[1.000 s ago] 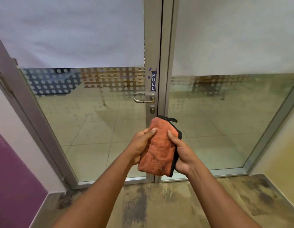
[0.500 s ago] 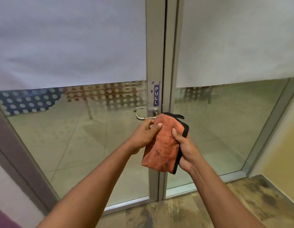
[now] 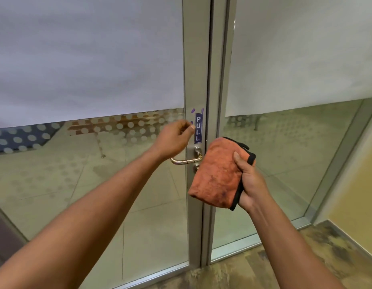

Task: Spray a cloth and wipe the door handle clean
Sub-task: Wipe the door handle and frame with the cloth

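A folded orange cloth (image 3: pixel 217 174) with black trim is held upright in my right hand (image 3: pixel 248 180), just right of the metal door handle (image 3: pixel 186 161) and touching its inner end. The lever handle sits on the grey door frame under a blue PULL sign (image 3: pixel 198 128). My left hand (image 3: pixel 176 138) hovers just above the handle's outer end, fingers loosely curled, holding nothing. No spray bottle is in view.
Two glass doors (image 3: pixel 97 184) with frosted upper panels meet at the grey frame (image 3: pixel 214 80). A keyhole (image 3: pixel 196 167) lies below the handle. A yellow wall (image 3: pixel 356 184) stands at the right, and worn brown floor (image 3: pixel 264 268) lies underfoot.
My left hand let go of the cloth and rose up-left above the handle. My right hand alone holds the cloth now. The view has come closer to the door.
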{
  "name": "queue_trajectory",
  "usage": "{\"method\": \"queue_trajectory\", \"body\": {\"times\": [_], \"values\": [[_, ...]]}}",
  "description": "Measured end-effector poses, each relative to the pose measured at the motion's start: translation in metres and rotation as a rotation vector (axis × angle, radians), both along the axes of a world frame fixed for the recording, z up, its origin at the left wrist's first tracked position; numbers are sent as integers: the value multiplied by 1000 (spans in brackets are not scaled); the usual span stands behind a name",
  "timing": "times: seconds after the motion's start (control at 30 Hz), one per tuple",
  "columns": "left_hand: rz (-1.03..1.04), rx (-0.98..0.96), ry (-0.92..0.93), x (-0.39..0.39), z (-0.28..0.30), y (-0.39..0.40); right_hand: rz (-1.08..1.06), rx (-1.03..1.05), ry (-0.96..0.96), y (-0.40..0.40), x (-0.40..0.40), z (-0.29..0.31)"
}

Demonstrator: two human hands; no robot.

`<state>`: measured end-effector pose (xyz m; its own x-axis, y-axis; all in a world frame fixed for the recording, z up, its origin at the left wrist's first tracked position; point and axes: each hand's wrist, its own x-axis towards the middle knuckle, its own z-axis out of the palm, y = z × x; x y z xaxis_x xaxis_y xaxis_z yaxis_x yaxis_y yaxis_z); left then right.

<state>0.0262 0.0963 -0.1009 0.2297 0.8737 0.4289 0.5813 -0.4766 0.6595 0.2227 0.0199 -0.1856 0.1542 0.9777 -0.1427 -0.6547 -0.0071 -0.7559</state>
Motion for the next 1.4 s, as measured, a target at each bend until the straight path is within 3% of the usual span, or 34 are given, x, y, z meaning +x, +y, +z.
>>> {"method": "queue_trajectory", "body": {"times": [0.37,0.63,0.77,1.1,1.4], "values": [[50,406,482,17,46,82,-10,20,32,92,10,16],[30,667,936,14,58,132,133,43,93,137,28,16],[-2,798,1156,1,70,151,73,72,34,148,30,16],[-41,1050,1418,-26,102,177,-211,141,-139,156,2,25],[-113,1114,1405,-31,100,200,-535,110,-521,170,-37,24]]}}
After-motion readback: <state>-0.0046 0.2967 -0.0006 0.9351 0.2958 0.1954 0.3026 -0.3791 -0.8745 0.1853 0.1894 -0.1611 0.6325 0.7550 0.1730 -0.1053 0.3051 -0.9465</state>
